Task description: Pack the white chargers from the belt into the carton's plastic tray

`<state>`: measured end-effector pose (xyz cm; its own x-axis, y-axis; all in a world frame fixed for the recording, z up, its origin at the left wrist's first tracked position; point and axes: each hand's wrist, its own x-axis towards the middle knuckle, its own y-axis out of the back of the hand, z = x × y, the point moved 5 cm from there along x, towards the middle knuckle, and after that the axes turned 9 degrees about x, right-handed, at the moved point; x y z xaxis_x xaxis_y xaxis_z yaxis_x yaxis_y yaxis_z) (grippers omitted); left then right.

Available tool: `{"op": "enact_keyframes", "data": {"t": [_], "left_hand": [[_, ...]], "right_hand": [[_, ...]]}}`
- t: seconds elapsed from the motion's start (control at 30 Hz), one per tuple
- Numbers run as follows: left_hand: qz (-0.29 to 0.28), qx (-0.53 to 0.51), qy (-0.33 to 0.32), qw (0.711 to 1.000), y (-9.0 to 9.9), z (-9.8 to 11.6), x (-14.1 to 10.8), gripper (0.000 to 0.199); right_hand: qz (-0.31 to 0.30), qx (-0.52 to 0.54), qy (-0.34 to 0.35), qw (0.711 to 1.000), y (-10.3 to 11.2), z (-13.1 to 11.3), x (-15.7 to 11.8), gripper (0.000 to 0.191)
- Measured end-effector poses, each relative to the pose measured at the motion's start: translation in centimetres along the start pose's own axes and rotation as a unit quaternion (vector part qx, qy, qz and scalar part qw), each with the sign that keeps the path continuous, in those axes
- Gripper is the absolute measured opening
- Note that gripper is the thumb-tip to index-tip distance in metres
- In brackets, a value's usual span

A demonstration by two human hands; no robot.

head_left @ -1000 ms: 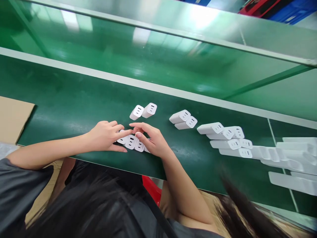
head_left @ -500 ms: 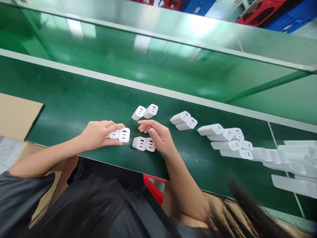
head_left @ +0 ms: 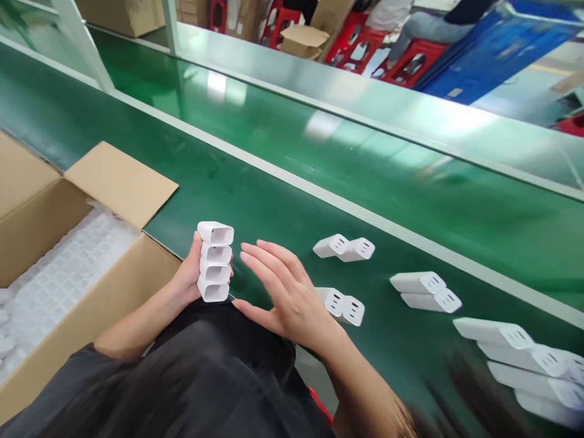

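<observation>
Dark clothing: below both hands, dark fabric [head_left: 201,371] fills the bottom of the view.
Left hand: the left hand [head_left: 189,272] is closed round a column of four white charger housings [head_left: 215,263], thumb along the left side, fingertips showing at the right.
Held column: the four lie one above another, touching, their hollow ends facing the wearer.
Right hand: the right hand [head_left: 294,295] is spread, fingers extended and thumb apart, just right of the column with a visible gap.
Pair at the right wrist: two side-by-side housings [head_left: 336,303], slotted ends showing, the left one partly hidden behind the hand.
Carton: left of the left hand stands an open cardboard carton [head_left: 98,316], with translucent plastic packing [head_left: 68,261] inside and one flap [head_left: 121,182] folded out.
Pair beyond the right hand: two touching housings [head_left: 345,249] lie on the green worktop [head_left: 269,207].
Pair farther right: two stacked housings [head_left: 425,293].
Rightmost cluster: several more housings [head_left: 529,380], the nearer ones blurred behind loose hair [head_left: 474,389].
Rail: a pale strip [head_left: 319,193] runs beyond both hands.
Background: red stools [head_left: 413,61], a blue bin [head_left: 488,58] and a seated person's leg [head_left: 415,31].
</observation>
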<state>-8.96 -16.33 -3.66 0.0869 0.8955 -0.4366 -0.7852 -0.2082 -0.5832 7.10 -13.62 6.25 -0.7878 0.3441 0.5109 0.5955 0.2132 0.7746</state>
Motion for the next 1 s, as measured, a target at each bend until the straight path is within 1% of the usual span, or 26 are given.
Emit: {"op": "enact_keyframes", "data": {"t": [0.07,0.13,0.2,0.27,0.33,0.37,0.4,0.43,0.47,0.5,0.53,0.6,0.63,0.67,0.73,0.77,0.8,0.83,0.9,0.93,1.0], "left_hand": [[0.028,-0.047,-0.001,0.999,1.3,0.0,-1.0,0.078],[0.065,-0.096,-0.038,0.993,2.8,0.2,-2.2,0.07],[0.099,-0.127,-0.084,0.983,4.5,0.4,-3.7,0.063],[0.125,-0.119,-0.108,0.979,6.7,0.5,-5.4,0.063],[0.172,-0.055,-0.146,0.973,9.5,1.0,-7.7,0.07],[0.21,-0.001,-0.183,0.96,11.2,1.6,-9.4,0.073],[0.255,0.069,-0.224,0.938,13.0,2.4,-11.5,0.075],[0.305,0.148,-0.26,0.904,14.7,3.2,-13.9,0.074],[0.354,0.227,-0.283,0.862,16.2,4.0,-16.5,0.071],[0.395,0.3,-0.282,0.821,17.6,4.6,-19.0,0.066],[0.44,0.357,-0.267,0.78,19.1,5.1,-21.6,0.06],[0.515,0.433,-0.216,0.708,21.8,5.7,-26.0,0.055],[0.538,0.47,-0.183,0.676,23.1,5.9,-27.7,0.055],[0.548,0.512,-0.145,0.645,24.3,6.0,-28.9,0.056],[0.547,0.585,-0.069,0.595,26.6,6.0,-30.1,0.055],[0.542,0.606,-0.038,0.581,27.8,6.0,-30.3,0.053],[0.539,0.616,-0.017,0.575,28.8,5.9,-30.3,0.052],[0.536,0.618,-0.003,0.575,29.7,5.8,-30.2,0.051],[0.532,0.616,0.012,0.581,31.0,5.6,-29.8,0.05],[0.531,0.617,0.015,0.581,31.3,5.4,-29.6,0.05],[0.526,0.62,0.023,0.581,31.6,5.0,-29.3,0.049]], "right_hand": [[-0.023,-0.003,0.035,0.999,-2.1,-1.0,2.9,0.064],[-0.041,-0.003,0.076,0.996,-4.1,-2.0,5.3,0.059],[-0.063,0.004,0.12,0.991,-6.2,-3.2,7.5,0.058],[-0.087,0.025,0.161,0.983,-8.3,-4.5,9.6,0.059],[-0.108,0.06,0.201,0.972,-10.2,-5.8,11.7,0.059],[-0.117,0.077,0.222,0.965,-11.1,-6.4,12.8,0.06],[-0.125,0.09,0.24,0.958,-12.0,-6.9,14.0,0.062],[-0.131,0.103,0.258,0.952,-12.9,-7.3,15.2,0.065],[-0.136,0.114,0.272,0.946,-13.9,-7.6,16.4,0.067],[-0.139,0.124,0.284,0.941,-14.9,-8.0,17.6,0.07],[-0.142,0.132,0.291,0.937,-16.0,-8.3,18.8,0.073],[-0.161,0.135,0.303,0.93,-19.0,-9.3,21.0,0.08],[-0.179,0.131,0.307,0.926,-20.9,-10.0,22.0,0.083],[-0.208,0.124,0.31,0.919,-23.0,-11.0,22.8,0.087],[-0.292,0.106,0.313,0.897,-28.0,-13.3,23.8,0.093],[-0.342,0.094,0.311,0.882,-30.7,-14.5,24.1,0.095],[-0.392,0.086,0.301,0.865,-33.4,-15.6,24.2,0.098],[-0.434,0.085,0.281,0.852,-35.9,-16.5,24.3,0.101],[-0.469,0.089,0.26,0.839,-40.1,-18.0,24.1,0.102],[-0.481,0.092,0.249,0.836,-41.7,-18.3,23.9,0.102],[-0.495,0.105,0.23,0.831,-44.0,-18.5,23.3,0.1]]}}
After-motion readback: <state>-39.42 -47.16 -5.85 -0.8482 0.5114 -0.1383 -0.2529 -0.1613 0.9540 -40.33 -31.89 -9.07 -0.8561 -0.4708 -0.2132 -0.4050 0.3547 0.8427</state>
